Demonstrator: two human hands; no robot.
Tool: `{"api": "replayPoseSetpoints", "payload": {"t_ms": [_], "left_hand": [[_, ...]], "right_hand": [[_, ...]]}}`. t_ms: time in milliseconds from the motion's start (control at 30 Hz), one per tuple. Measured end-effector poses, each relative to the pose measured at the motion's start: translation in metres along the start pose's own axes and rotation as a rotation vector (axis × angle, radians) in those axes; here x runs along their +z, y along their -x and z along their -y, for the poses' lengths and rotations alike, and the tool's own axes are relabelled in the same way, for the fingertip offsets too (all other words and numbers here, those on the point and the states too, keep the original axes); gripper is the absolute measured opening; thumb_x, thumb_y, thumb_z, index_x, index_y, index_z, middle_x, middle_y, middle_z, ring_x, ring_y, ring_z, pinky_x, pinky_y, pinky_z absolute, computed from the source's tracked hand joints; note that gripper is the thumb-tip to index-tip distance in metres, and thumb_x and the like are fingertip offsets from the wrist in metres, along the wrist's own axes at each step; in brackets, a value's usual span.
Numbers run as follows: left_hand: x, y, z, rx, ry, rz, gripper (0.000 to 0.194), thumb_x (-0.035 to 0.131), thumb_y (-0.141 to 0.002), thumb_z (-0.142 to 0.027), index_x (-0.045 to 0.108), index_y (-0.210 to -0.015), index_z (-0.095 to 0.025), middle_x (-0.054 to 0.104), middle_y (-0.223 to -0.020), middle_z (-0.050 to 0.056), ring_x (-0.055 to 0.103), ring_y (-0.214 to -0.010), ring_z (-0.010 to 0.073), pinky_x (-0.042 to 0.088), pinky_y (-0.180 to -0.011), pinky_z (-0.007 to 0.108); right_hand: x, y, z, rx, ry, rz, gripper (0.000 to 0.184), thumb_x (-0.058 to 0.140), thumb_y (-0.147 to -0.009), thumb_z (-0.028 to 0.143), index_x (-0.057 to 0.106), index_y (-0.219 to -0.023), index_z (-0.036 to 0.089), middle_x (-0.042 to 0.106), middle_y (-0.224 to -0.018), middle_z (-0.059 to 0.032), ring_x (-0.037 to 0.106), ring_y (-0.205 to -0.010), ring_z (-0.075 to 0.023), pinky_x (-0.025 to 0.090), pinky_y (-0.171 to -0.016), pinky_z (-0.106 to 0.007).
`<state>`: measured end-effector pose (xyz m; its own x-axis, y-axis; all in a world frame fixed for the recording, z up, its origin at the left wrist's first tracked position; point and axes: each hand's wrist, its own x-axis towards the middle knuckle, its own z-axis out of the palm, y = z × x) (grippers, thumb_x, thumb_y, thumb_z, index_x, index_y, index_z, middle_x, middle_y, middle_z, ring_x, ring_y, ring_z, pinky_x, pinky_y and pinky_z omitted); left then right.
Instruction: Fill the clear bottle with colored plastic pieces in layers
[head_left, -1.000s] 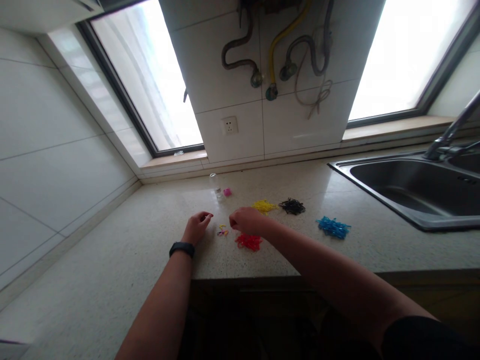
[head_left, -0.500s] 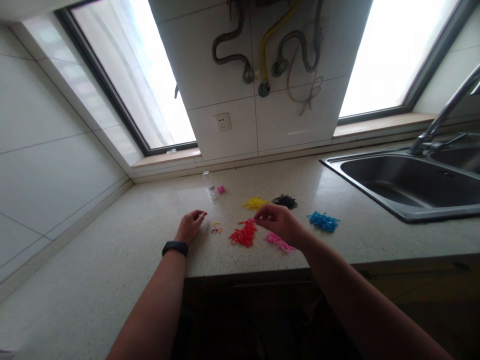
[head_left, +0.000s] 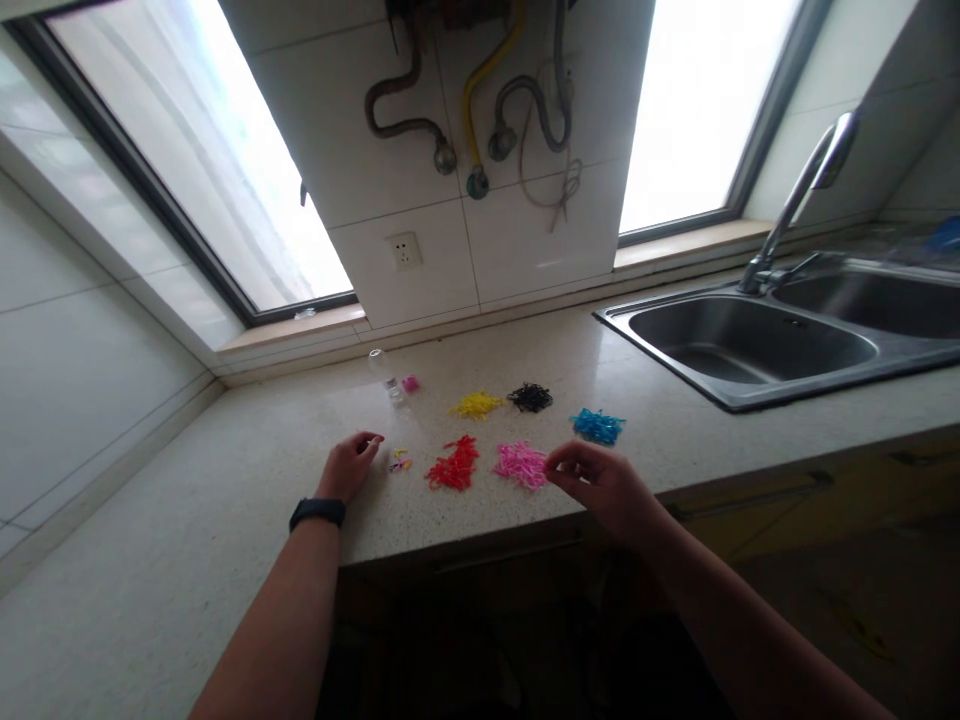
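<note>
Right hand (head_left: 604, 485): moved from red to pink pile (head_left: 519, 466)
Fingers (head_left: 564, 462): bunched; hold, I can't tell
Left hand (head_left: 349, 468): curled, likewise unclear

A red pile (head_left: 453, 466) of small, thin strips lies loosely tangled on the worktop (head_left: 187, 560), left of a pink pile (head_left: 520, 466). Behind them spread a yellow pile (head_left: 477, 404) and a black pile (head_left: 531, 397), with a blue pile (head_left: 598, 427) farther right. A sparse multicoloured cluster (head_left: 401, 464) sits left of the red.
</note>
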<state>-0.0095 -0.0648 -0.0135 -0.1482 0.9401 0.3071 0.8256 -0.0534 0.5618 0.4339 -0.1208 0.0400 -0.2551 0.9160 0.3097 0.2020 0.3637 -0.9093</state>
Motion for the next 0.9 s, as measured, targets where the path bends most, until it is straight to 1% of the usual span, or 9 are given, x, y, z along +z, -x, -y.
{"api": "replayPoseSetpoints", "payload": {"t_ms": [167,267,367,433,600,667,767,833,900], "left_hand": [[0.0,0.002,0.0,0.009,-0.054,0.013,0.042,0.05,-0.087,-0.05,0.074,-0.099,-0.017,0.066,-0.068,0.003,0.056,-0.062,0.0182,0.041,-0.061,0.028],[-0.001,0.004,0.0,0.001,-0.058,0.026,0.043,0.05,-0.086,-0.051,0.074,-0.1,-0.017,0.069,-0.073,0.005,0.06,-0.067,0.0196,0.044,-0.065,0.029],[-0.001,0.006,0.002,-0.017,-0.054,0.027,0.044,0.051,-0.086,-0.051,0.073,-0.102,-0.017,0.073,-0.083,0.006,0.063,-0.075,0.0211,0.047,-0.072,0.03],[-0.001,0.008,0.002,-0.033,-0.058,0.012,0.043,0.051,-0.086,-0.051,0.073,-0.102,-0.017,0.073,-0.087,0.006,0.065,-0.078,0.0213,0.048,-0.076,0.03],[-0.001,0.014,-0.005,-0.06,-0.097,-0.01,0.043,0.051,-0.085,-0.05,0.073,-0.101,-0.018,0.074,-0.086,0.006,0.065,-0.077,0.0214,0.048,-0.074,0.03],[-0.001,0.017,-0.011,-0.078,-0.152,-0.037,0.041,0.05,-0.086,-0.049,0.073,-0.101,-0.018,0.072,-0.081,0.005,0.065,-0.073,0.0209,0.048,-0.071,0.03],[-0.004,0.026,-0.029,-0.055,-0.235,-0.157,0.038,0.048,-0.089,-0.046,0.071,-0.103,-0.02,0.07,-0.076,0.003,0.063,-0.07,0.0197,0.046,-0.066,0.028],[-0.006,0.037,-0.05,0.052,-0.297,-0.212,0.034,0.047,-0.092,-0.044,0.069,-0.103,-0.02,0.068,-0.076,0.003,0.062,-0.069,0.0184,0.045,-0.066,0.028],[-0.006,0.053,-0.078,0.237,-0.351,-0.186,0.029,0.048,-0.094,-0.04,0.067,-0.102,-0.02,0.068,-0.08,0.003,0.061,-0.068,0.0166,0.044,-0.066,0.027]], "right_hand": [[-0.004,0.017,-0.004,0.05,-0.044,-0.046,0.019,0.071,-0.08,0.041,0.072,-0.086,0.023,0.059,-0.067,-0.0001,0.052,-0.061,-0.0135,0.043,-0.055,-0.026],[-0.005,0.023,0.005,0.083,-0.149,-0.062,0.023,0.073,-0.078,0.043,0.074,-0.087,0.023,0.065,-0.072,-0.0017,0.056,-0.064,-0.0142,0.046,-0.058,-0.027],[-0.006,0.029,0.018,0.114,-0.261,-0.043,0.025,0.075,-0.076,0.044,0.075,-0.086,0.022,0.071,-0.079,-0.0041,0.062,-0.07,-0.0158,0.05,-0.065,-0.029],[-0.007,0.033,0.026,0.131,-0.306,-0.032,0.024,0.075,-0.077,0.044,0.075,-0.085,0.021,0.072,-0.079,-0.0042,0.063,-0.07,-0.0154,0.05,-0.066,-0.028],[-0.014,0.041,0.031,0.142,-0.361,-0.032,0.021,0.075,-0.077,0.042,0.076,-0.084,0.022,0.071,-0.075,-0.0028,0.062,-0.067,-0.0139,0.049,-0.064,-0.026],[-0.018,0.043,0.03,0.132,-0.353,-0.029,0.021,0.075,-0.077,0.042,0.075,-0.084,0.022,0.072,-0.076,-0.0031,0.062,-0.068,-0.0143,0.049,-0.064,-0.027],[-0.027,0.046,0.024,0.122,-0.307,-0.016,0.021,0.074,-0.078,0.042,0.075,-0.083,0.021,0.071,-0.076,-0.0032,0.062,-0.069,-0.0147,0.048,-0.064,-0.026],[-0.034,0.049,0.017,0.124,-0.263,-0.005,0.022,0.073,-0.079,0.042,0.074,-0.083,0.021,0.071,-0.077,-0.0033,0.062,-0.069,-0.015,0.048,-0.064,-0.027],[-0.04,0.051,0.008,0.136,-0.221,0.005,0.023,0.072,-0.08,0.043,0.074,-0.085,0.021,0.071,-0.078,-0.0038,0.062,-0.07,-0.0158,0.048,-0.064,-0.027]]}}
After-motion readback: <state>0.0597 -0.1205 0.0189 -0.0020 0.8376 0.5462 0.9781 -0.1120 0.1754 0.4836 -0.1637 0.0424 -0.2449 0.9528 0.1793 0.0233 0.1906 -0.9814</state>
